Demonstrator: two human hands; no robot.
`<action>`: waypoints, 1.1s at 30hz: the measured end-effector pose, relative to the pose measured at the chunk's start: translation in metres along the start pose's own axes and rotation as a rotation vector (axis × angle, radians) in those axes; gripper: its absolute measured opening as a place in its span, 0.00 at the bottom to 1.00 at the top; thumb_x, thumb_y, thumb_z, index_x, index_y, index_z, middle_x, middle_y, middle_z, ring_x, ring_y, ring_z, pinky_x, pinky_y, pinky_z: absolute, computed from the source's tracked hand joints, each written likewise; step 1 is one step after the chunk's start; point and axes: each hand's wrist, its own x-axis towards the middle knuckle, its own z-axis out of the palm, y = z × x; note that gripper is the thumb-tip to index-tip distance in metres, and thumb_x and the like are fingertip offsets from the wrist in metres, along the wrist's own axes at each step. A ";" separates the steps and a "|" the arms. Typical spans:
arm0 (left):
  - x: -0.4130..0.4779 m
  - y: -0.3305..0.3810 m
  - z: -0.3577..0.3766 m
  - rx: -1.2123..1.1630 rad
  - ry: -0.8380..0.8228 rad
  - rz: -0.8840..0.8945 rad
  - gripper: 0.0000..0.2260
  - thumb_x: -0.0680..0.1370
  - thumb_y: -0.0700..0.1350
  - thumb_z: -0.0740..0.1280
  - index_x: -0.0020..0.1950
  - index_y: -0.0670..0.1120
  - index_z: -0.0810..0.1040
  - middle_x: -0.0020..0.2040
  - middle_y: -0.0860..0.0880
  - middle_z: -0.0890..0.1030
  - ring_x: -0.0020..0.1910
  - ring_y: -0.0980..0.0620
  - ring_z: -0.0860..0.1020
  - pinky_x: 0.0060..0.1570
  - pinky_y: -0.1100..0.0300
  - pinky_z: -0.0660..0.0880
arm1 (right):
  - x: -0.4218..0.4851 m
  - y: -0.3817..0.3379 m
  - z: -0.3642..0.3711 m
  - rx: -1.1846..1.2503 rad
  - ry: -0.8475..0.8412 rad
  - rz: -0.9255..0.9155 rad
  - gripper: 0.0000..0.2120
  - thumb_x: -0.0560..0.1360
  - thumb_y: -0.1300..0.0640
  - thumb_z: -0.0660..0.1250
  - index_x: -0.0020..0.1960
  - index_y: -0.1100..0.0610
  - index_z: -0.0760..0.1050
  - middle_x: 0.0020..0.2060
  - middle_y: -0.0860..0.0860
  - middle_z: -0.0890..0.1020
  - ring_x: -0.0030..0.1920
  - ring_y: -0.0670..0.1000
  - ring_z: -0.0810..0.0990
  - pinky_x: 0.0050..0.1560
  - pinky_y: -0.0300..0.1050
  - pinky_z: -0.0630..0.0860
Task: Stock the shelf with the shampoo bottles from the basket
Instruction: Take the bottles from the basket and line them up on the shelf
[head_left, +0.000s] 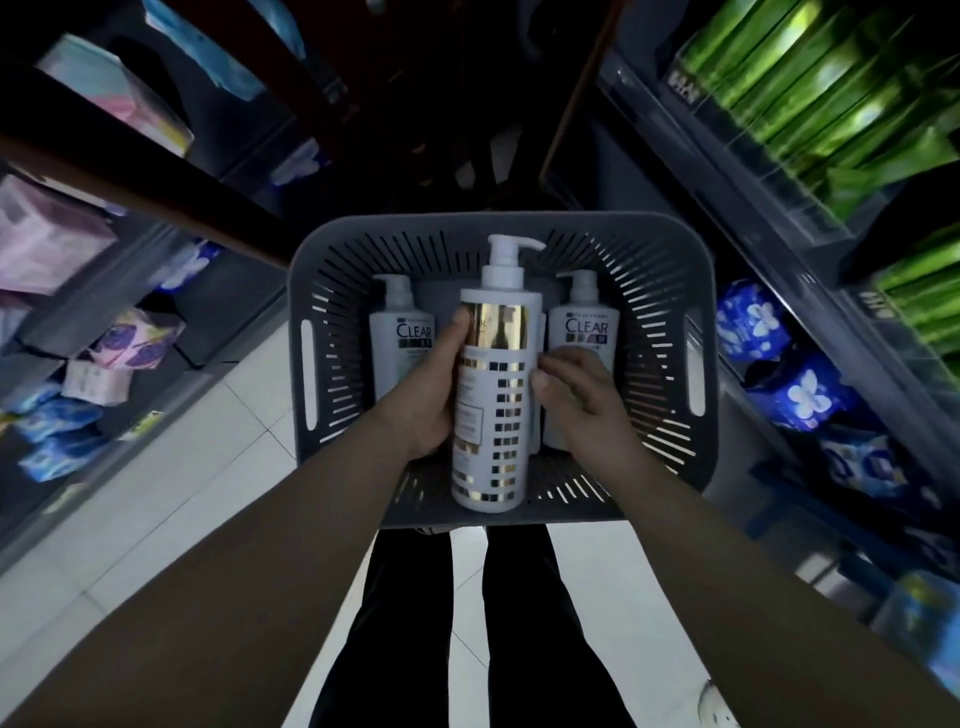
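A grey slotted basket (670, 291) sits on the floor in front of my feet. A tall white pump bottle with gold bands (493, 400) is raised above the basket's middle. My left hand (431, 384) grips its left side. My right hand (576, 395) touches its right side with thumb and fingertips. Two white CLEAR shampoo bottles lie in the basket, one on the left (400, 322) and one on the right (584, 317), each partly hidden by my hands.
Shelves line both sides of the narrow aisle. The left shelves (156, 291) hold pastel and blue packets. The right shelves (810, 249) hold green packs (831, 93) above and blue floral packs (800, 395) below. White floor tiles (182, 467) surround my dark trouser legs (467, 623).
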 end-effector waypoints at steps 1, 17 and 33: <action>-0.001 0.003 -0.002 0.037 0.012 0.020 0.31 0.68 0.68 0.58 0.61 0.50 0.79 0.55 0.46 0.84 0.55 0.49 0.82 0.54 0.51 0.77 | 0.006 0.004 -0.001 -0.096 0.052 -0.012 0.17 0.78 0.54 0.64 0.66 0.57 0.74 0.65 0.52 0.70 0.69 0.50 0.67 0.69 0.37 0.63; 0.004 -0.003 -0.039 -0.095 0.135 0.089 0.20 0.79 0.62 0.52 0.51 0.52 0.80 0.45 0.50 0.86 0.44 0.53 0.84 0.50 0.51 0.77 | 0.098 0.087 -0.005 -0.347 0.295 0.409 0.51 0.58 0.43 0.79 0.72 0.56 0.57 0.60 0.57 0.76 0.56 0.56 0.78 0.55 0.52 0.79; -0.056 0.008 -0.038 0.013 0.159 0.378 0.46 0.59 0.65 0.78 0.70 0.44 0.70 0.61 0.42 0.80 0.60 0.43 0.79 0.60 0.45 0.75 | 0.021 0.004 -0.010 -0.066 0.314 0.128 0.34 0.64 0.62 0.78 0.65 0.57 0.65 0.49 0.47 0.78 0.46 0.44 0.78 0.46 0.42 0.78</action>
